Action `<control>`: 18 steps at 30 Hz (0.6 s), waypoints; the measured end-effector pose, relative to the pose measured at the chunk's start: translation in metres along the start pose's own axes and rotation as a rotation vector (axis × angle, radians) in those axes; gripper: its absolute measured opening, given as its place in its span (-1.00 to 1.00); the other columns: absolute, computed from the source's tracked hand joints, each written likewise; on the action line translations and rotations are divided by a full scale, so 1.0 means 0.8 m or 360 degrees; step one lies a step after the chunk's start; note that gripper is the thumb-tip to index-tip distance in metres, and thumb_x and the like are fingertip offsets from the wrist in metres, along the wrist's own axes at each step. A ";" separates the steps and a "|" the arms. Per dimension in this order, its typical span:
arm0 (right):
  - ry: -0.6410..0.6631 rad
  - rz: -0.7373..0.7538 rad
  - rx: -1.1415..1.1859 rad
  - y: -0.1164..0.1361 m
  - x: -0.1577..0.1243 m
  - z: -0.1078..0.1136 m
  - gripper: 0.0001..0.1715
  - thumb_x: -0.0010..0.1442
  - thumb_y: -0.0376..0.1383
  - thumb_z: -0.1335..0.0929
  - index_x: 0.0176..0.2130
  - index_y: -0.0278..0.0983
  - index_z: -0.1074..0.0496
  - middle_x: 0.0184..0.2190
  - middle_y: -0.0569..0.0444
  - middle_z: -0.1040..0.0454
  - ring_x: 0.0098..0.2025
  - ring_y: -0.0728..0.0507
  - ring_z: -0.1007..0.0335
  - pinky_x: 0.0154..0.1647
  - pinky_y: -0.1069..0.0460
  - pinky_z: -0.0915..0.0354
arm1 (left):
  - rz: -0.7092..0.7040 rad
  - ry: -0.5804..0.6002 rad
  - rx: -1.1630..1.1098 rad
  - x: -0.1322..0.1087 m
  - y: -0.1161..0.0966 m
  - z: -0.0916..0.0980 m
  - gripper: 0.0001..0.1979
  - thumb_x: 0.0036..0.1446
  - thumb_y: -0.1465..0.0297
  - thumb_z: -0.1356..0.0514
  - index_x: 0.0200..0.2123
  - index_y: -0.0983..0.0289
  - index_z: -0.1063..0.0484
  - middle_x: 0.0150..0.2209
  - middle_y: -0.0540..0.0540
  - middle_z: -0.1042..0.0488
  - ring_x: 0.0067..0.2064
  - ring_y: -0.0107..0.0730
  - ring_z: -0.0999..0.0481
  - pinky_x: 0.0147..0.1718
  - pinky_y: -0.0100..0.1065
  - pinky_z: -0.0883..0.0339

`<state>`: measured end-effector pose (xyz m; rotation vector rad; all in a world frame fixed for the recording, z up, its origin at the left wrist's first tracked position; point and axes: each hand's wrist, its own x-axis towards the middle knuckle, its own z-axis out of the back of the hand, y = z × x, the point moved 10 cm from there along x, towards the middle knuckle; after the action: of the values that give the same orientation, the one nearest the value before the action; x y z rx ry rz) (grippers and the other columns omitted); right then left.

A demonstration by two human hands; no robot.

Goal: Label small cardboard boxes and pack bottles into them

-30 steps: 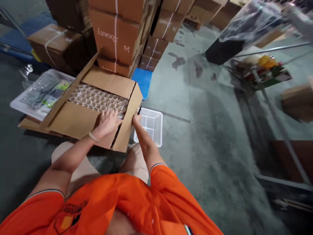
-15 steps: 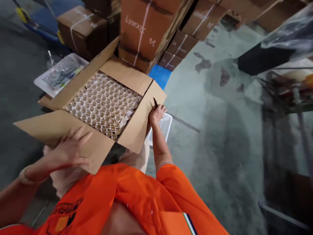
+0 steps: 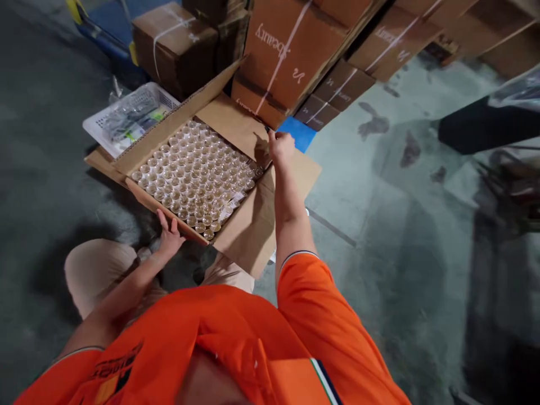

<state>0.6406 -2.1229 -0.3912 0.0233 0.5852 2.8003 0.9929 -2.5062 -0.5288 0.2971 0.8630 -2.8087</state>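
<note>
The right hand (image 3: pixel 282 147) held a slim black marker (image 3: pixel 267 129) at the far corner of the brown cardboard carton (image 3: pixel 248 236); the spread left hand (image 3: pixel 171 236) touched its near edge.

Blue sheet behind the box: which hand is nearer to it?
Right hand, just beside the sheet; left hand is far, at the near edge of the box.

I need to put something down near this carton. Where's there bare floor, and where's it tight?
Bare concrete floor lies right of the carton, beyond its open flap, and also left of it, below the white basket. The far side is crowded: stacked boxes and the basket sit tight against the carton, with the right hand there too.
</note>
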 end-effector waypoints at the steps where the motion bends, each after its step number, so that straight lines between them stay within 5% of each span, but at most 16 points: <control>1: -0.0010 -0.0022 -0.0094 0.003 0.009 -0.003 -0.39 0.64 -0.09 -0.18 0.14 -0.45 -0.63 0.08 -0.41 -0.65 0.15 -0.34 -0.59 0.24 -0.20 -0.45 | -0.0053 -0.0030 -0.0006 -0.005 -0.001 0.008 0.11 -0.06 0.04 -0.64 0.39 0.43 -0.25 0.60 0.86 0.24 0.62 0.81 0.08 0.39 0.46 -0.29; 5: 0.0000 0.0109 -0.0265 0.022 0.040 -0.018 -0.48 0.63 -0.18 -0.21 0.17 -0.45 -0.60 0.17 -0.41 -0.58 0.35 -0.37 -0.37 0.36 -0.29 -0.32 | -0.0232 -0.0017 0.0147 -0.028 -0.011 0.068 -0.11 0.05 0.04 -0.58 0.35 0.20 -0.39 0.58 0.56 -0.09 0.60 0.76 -0.04 0.40 0.53 -0.22; 9: -0.0102 0.0315 -0.0294 0.048 0.031 -0.009 -0.41 0.63 -0.01 -0.22 0.25 -0.38 -0.51 0.29 -0.38 -0.44 0.42 -0.43 -0.21 0.38 -0.44 -0.24 | -0.0424 -0.0067 0.0193 0.011 -0.069 0.143 -0.56 0.46 0.18 -0.21 0.31 0.13 -0.48 0.30 0.35 -0.50 0.38 0.27 -0.49 0.38 0.21 -0.36; 12: -0.0043 0.0487 -0.0222 0.058 -0.039 -0.003 -0.47 0.54 -0.03 -0.34 0.24 -0.36 -0.51 0.22 -0.34 -0.48 0.30 -0.44 -0.37 0.26 -0.35 -0.36 | -0.0496 -0.0014 0.0165 0.090 -0.125 0.156 -0.56 0.44 0.28 -0.20 0.32 0.22 -0.47 0.25 0.31 -0.56 0.31 0.10 -0.53 0.37 0.00 -0.37; 15: 0.0544 0.0607 -0.0181 0.050 -0.157 -0.041 -0.56 0.33 -0.08 -0.54 0.01 -0.35 -0.59 -0.12 -0.15 -0.61 -0.03 -0.33 -0.55 0.03 -0.15 -0.48 | -0.0435 0.0189 0.0325 0.158 -0.162 0.126 -0.42 0.26 0.25 -0.41 0.28 0.32 -0.49 0.24 0.36 -0.54 0.30 0.17 -0.51 0.31 -0.06 -0.39; 18: 0.0946 0.0669 -0.0247 0.042 -0.264 -0.075 -0.48 0.14 -0.15 -0.65 0.00 -0.32 -0.59 -0.20 -0.06 -0.63 -0.11 -0.30 -0.57 -0.03 -0.09 -0.50 | -0.0519 0.0291 0.0482 0.175 -0.194 0.100 -0.39 0.19 0.22 -0.49 0.21 0.40 -0.52 0.26 0.43 -0.48 0.35 0.27 -0.43 0.36 -0.02 -0.32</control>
<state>0.8302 -2.2341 -0.4244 -0.8323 0.5276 3.2497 0.8104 -2.4423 -0.4152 0.5050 0.5561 -3.2625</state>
